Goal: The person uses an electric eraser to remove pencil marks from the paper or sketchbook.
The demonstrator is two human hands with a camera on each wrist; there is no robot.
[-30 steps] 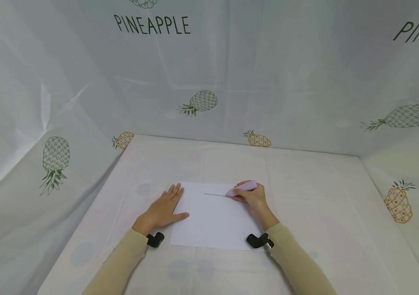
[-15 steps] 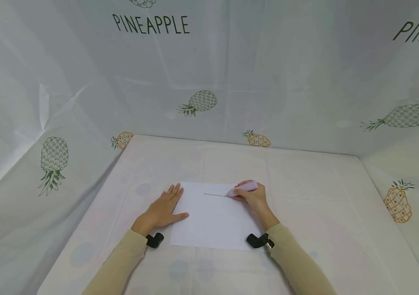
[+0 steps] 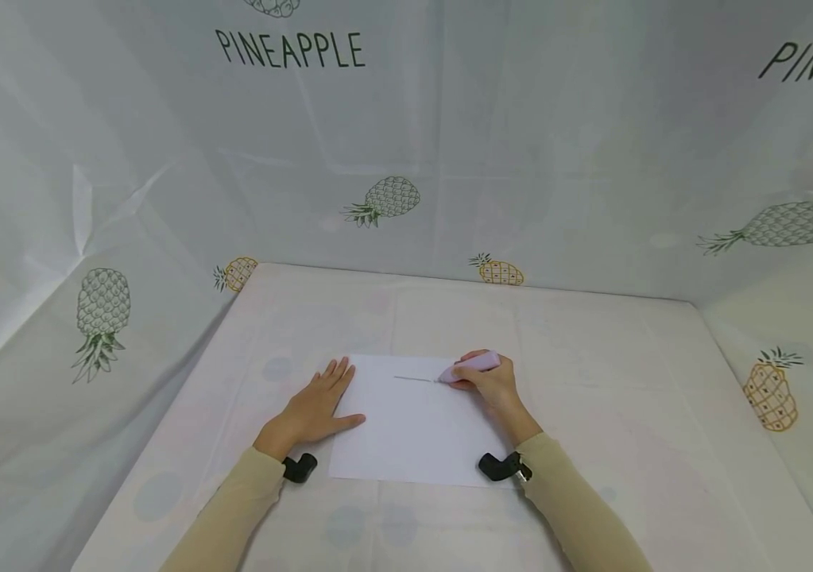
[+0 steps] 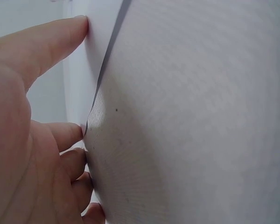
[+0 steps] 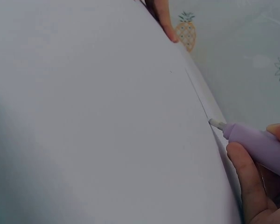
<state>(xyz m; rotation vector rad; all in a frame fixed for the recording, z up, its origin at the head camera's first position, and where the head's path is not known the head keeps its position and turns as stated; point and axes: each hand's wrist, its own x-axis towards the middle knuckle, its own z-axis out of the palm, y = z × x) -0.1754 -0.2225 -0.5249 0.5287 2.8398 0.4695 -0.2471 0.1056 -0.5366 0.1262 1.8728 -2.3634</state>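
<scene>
A white sheet of paper [image 3: 413, 437] lies on the table, with a thin dark line [image 3: 412, 378] drawn near its far edge. My left hand [image 3: 315, 407] rests on the sheet's left edge, fingers and thumb spread; in the left wrist view, the thumb [image 4: 60, 39] touches the paper. A chunky lilac electric eraser [image 3: 478, 362] with a narrow whitish tip is pinched in my right hand [image 3: 495, 385]. In the right wrist view, the eraser [image 5: 254, 144] meets the paper at the right end of the line. My right hand covers the paper's far right corner.
A pale cloth with faint dots covers the table [image 3: 592, 381]. Hanging sheets printed with pineapples [image 3: 392, 197] surround it at the back and both sides. A black wrist camera [image 3: 300, 467] sits by the left cuff, another black camera [image 3: 497, 467] by the right.
Both hands keep nearly the same places, and the eraser's tip stays at the right end of the line. Beside the tip the line looks slightly fainter. The head view has shifted a little.
</scene>
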